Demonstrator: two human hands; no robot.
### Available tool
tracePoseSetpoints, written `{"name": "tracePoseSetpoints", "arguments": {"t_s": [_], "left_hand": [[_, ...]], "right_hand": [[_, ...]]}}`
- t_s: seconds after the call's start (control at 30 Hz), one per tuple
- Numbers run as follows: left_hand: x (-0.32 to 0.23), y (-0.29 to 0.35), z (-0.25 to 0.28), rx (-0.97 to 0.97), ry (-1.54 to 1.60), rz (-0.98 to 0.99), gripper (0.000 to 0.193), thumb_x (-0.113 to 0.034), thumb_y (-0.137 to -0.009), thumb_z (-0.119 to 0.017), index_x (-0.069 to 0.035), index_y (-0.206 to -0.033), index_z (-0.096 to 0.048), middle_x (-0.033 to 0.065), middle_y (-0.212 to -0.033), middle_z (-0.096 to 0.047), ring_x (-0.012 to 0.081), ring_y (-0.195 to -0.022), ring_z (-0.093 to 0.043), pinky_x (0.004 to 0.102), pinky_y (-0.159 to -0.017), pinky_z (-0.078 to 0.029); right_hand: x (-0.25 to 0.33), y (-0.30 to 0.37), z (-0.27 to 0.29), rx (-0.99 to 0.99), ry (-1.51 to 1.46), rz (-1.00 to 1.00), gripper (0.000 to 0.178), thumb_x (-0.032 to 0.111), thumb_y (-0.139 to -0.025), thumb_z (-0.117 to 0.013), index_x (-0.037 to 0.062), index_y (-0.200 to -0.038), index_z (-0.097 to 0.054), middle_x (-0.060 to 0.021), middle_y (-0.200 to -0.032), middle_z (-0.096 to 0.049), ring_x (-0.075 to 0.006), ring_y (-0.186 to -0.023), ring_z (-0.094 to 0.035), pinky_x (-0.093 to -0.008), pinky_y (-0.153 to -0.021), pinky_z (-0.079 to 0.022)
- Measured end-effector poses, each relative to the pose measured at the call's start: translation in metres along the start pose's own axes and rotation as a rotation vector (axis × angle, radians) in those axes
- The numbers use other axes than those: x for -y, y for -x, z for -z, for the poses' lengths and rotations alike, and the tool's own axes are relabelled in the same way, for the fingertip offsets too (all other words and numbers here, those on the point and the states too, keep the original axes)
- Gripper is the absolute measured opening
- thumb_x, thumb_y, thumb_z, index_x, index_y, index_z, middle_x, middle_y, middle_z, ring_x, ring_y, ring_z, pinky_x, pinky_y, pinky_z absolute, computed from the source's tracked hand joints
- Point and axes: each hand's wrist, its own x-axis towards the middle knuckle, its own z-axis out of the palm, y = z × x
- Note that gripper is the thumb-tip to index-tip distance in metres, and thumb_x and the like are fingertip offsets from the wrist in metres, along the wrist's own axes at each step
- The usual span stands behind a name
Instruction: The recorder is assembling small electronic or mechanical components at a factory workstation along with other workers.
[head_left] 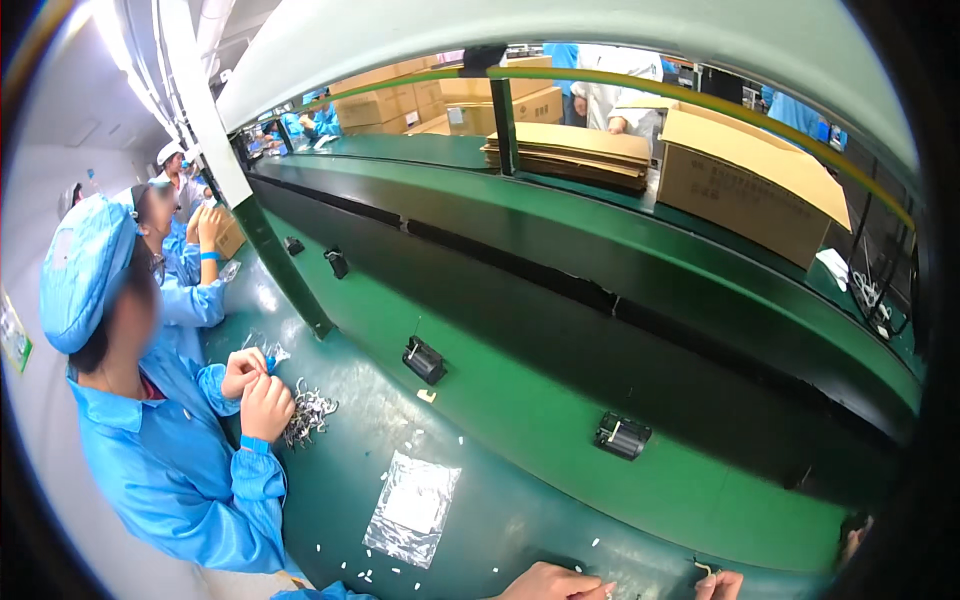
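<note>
At the lower edge, my left hand [556,582] is closed, thumb and fingers pressed together over the green tabletop. Something small and pale shows at its fingertips, too small to name. To its right, my right hand [722,586] pinches a short thin wire [704,568], dark at one end and yellowish near the fingers. Both hands are partly cut off by the picture's edge. A clear plastic bag [413,510] with a white label lies left of my left hand. Tiny white pieces [366,576] are scattered around the bag.
Black box-shaped devices [622,436] sit on the green conveyor belt [520,420] ahead. At left, a co-worker in blue [180,470] handles something beside a pile of short wires [309,413]. A green post [290,270] rises between table and belt. Cardboard boxes [740,190] stand beyond.
</note>
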Motion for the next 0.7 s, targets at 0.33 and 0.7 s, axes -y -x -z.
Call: {"name": "tracePoseSetpoints", "arguments": {"t_s": [0.33, 0.7], "left_hand": [[-0.001, 0.004, 0.015, 0.038, 0.081, 0.096, 0.031, -0.025, -0.099, -0.065, -0.006, -0.074, -0.066, 0.0145, -0.064, -0.060, 0.0330, -0.056, -0.059, 0.0437, -0.053, -0.044], [0.020, 0.006, 0.009, 0.066, -0.031, 0.018, 0.043, -0.036, -0.103, -0.058, -0.006, -0.072, -0.062, 0.0138, -0.056, -0.056, 0.0374, -0.052, -0.057, 0.0465, -0.050, -0.044]], "right_hand": [[0.009, 0.008, -0.016, 0.035, 0.022, 0.044, 0.011, 0.009, -0.105, -0.058, 0.0003, -0.099, -0.057, -0.0060, -0.093, -0.060, -0.0153, -0.089, -0.055, -0.0288, -0.087, -0.046], [-0.019, -0.003, -0.021, -0.032, -0.188, 0.114, 0.009, 0.006, -0.102, -0.058, 0.0030, -0.095, -0.054, -0.0007, -0.084, -0.057, -0.0086, -0.081, -0.056, -0.0240, -0.077, -0.045]]}}
